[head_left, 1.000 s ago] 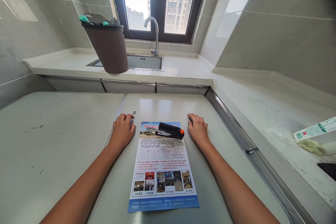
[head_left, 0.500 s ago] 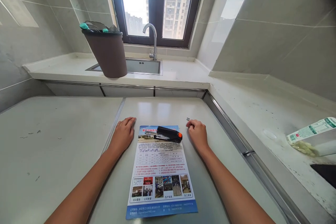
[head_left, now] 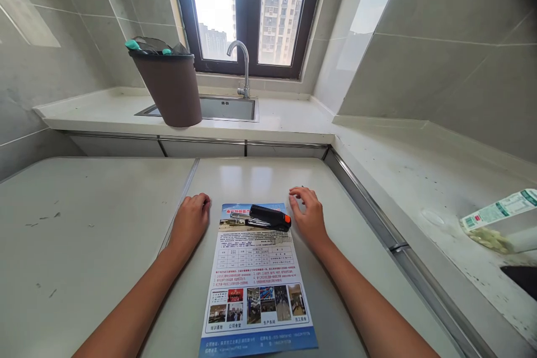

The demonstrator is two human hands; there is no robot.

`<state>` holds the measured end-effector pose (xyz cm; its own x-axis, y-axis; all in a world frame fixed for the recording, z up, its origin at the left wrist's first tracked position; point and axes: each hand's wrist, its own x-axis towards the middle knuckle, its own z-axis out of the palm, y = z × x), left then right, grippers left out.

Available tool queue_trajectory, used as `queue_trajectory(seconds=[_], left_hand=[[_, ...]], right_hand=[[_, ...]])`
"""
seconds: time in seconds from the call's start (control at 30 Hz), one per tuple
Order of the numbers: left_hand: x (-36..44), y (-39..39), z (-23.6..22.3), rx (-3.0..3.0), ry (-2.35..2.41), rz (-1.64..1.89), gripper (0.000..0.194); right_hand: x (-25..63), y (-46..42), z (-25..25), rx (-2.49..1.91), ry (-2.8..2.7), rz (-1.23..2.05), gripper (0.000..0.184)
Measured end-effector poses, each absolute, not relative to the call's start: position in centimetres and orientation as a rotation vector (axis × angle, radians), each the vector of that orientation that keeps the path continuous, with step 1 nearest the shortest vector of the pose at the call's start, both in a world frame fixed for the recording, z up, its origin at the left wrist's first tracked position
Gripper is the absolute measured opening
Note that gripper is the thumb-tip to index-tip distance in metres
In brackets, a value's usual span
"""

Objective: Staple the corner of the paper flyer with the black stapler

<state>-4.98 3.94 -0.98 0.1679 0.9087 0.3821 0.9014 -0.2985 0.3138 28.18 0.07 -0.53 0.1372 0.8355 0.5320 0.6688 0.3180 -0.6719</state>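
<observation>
A black stapler (head_left: 268, 218) with an orange end lies across the top of a printed flyer (head_left: 257, 274) on the white table. To the left of the flyer, my left hand (head_left: 193, 215) rests on the tabletop, fingers curled in and nothing visible in them. My right hand (head_left: 308, 213) is at the stapler's right end, a small gap away. Its thumb stands apart from the bent fingers, and no object shows between them. The small strip of staples seen earlier is mostly hidden behind the right hand's fingers.
A brown bin (head_left: 170, 89) with a black liner stands on the counter by the sink (head_left: 229, 107) and faucet (head_left: 243, 67). On the right counter lies a clear packet (head_left: 499, 229) with a green-and-white label. A metal-edged gap (head_left: 369, 207) separates table and counter.
My left hand has curled its fingers and shifted slightly left. My right hand has moved left and opened its thumb from the fingers, covering most of the staples. The stapler stays on the flyer.
</observation>
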Motion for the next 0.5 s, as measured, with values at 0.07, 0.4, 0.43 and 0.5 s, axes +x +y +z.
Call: queue_trajectory(seconds=[0.07,0.4,0.43,0.5], left_hand=[[-4.6,3.4,-0.7,2.351,1.829,0.821,0.021],[-2.9,2.0,0.2,2.271,1.58,0.913,0.03],[-2.9,1.9,0.3,2.245,1.559,0.912,0.029],[-2.7,1.7,0.5,2.227,1.482,0.942,0.028]], right_hand=[[26.8,-0.8,0.2,-1.217,-1.743,0.283,0.015],[25.4,-1.2,-0.2,-1.026,-1.97,0.563,0.04],[25.5,-1.2,-0.1,-1.02,-1.967,0.581,0.039],[25.5,-1.3,-0.1,-1.006,-1.961,0.597,0.038]])
